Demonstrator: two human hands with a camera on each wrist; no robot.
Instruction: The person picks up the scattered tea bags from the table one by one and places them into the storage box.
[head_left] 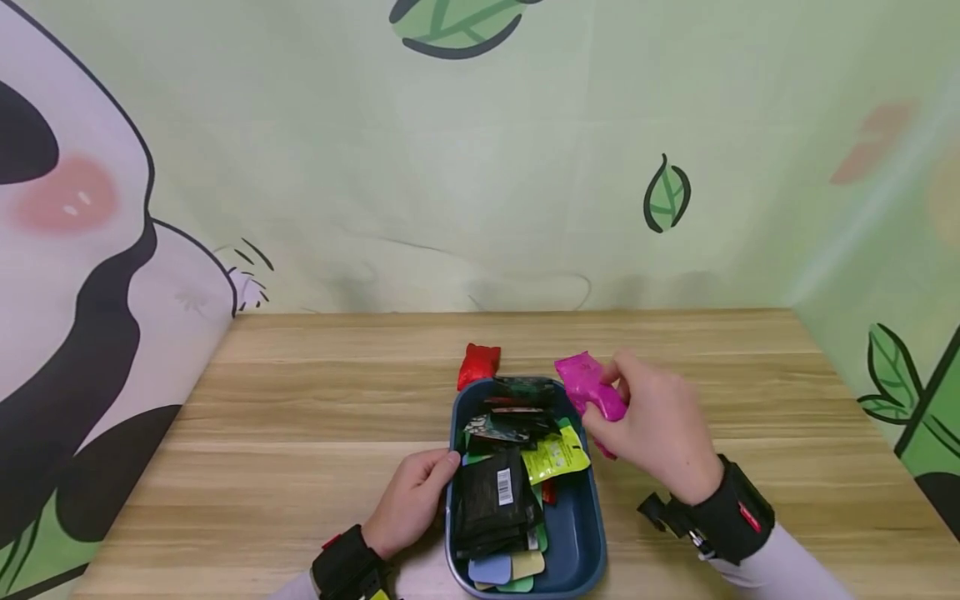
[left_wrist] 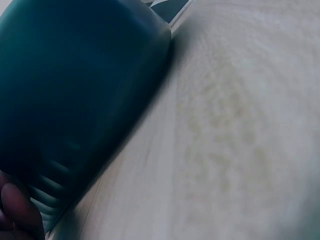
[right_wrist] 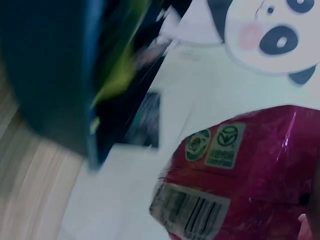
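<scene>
A deep blue plastic bin (head_left: pixel 573 533) stands at the table's near middle, heaped with small packets. My left hand (head_left: pixel 411 498) grips its left side, thumb at the rim. In the left wrist view, its fingertips (left_wrist: pixel 22 210) lie by the ribbed part of the bin's wall (left_wrist: pixel 85 70). Over the bin's far right corner, my right hand (head_left: pixel 656 421) pinches a shiny magenta snack packet (head_left: pixel 588 385) between thumb and fingers. The right wrist view shows a barcode and green round logos on that packet (right_wrist: pixel 250 165).
Inside the bin are black packets (head_left: pixel 487 500), a yellow-green packet (head_left: pixel 557 457) and pale coloured cards (head_left: pixel 491 569). A red packet (head_left: pixel 478 364) lies on the wooden table (head_left: pixel 322 392) just behind the bin. A printed cloth wall (head_left: pixel 487 183) rises at the table's back edge.
</scene>
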